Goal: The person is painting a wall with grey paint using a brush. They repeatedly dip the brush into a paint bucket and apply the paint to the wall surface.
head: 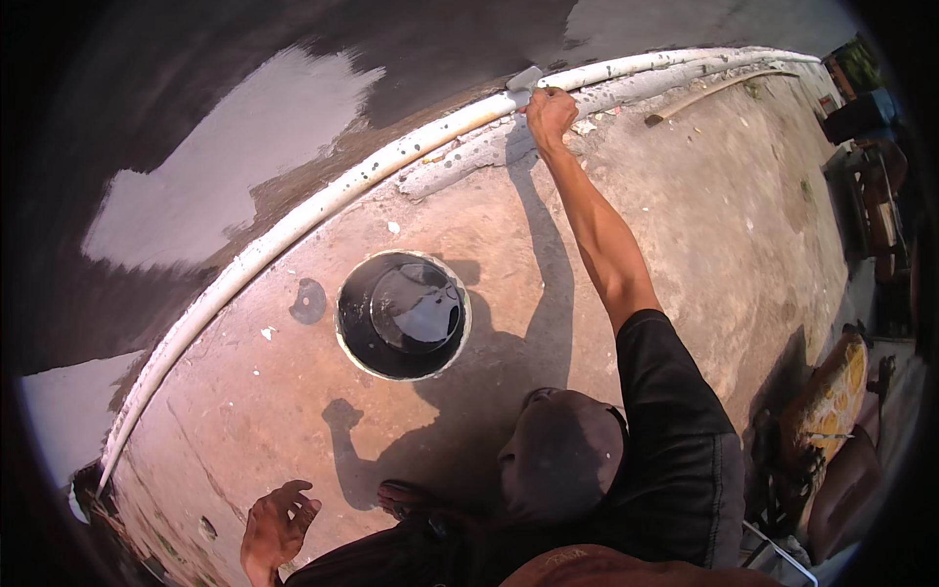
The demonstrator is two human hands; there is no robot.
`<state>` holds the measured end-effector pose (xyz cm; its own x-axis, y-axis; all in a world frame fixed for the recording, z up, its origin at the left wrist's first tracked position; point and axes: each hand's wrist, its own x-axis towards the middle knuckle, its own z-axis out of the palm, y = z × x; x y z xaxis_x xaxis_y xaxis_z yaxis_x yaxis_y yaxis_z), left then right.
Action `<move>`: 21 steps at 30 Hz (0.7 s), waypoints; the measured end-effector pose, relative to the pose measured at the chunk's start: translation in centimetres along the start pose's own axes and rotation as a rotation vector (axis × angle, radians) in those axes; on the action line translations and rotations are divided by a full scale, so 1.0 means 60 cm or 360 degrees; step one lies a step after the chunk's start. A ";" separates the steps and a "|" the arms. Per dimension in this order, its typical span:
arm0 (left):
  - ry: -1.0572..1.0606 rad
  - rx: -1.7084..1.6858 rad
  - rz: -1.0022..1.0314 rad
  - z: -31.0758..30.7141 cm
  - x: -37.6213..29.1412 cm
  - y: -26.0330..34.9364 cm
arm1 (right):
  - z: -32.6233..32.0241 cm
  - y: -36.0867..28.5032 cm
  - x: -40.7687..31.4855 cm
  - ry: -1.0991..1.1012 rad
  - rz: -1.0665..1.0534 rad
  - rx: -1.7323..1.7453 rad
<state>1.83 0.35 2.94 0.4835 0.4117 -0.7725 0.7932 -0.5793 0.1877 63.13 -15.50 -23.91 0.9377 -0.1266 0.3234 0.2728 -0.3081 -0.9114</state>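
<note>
My right hand (552, 111) is stretched out to the foot of the wall, its fingers closed round the handle of a flat, grey-white tool (524, 78), perhaps a brush or scraper. The tool touches the wall's lower edge by a long white pipe (433, 138). My left hand (279, 522) hangs at the lower left with fingers apart, holding nothing. Between my hands a round bucket (340, 341) stands on the ground, with dark, shiny liquid (418, 312) inside. The wall (242, 154) shows dark, wet-looking areas around paler patches.
A wooden stick (704, 95) lies on the concrete ground (704, 220) beyond my right hand. A second, rough pipe or ledge (469, 158) runs beside the white pipe. At the right stand a yellow-patterned object (836, 389) and other dark items. A dark round stain (307, 301) marks the ground.
</note>
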 end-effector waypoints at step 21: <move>0.0030 -0.0028 0.0115 0.006 -0.012 0.021 | 0.061 -0.035 -0.078 -0.0031 0.0049 -0.0069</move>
<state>2.33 -0.93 3.49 0.5464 0.3824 -0.7451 0.7622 -0.5957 0.2533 58.98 -10.84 -24.46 0.9496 -0.1187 0.2900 0.2345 -0.3447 -0.9090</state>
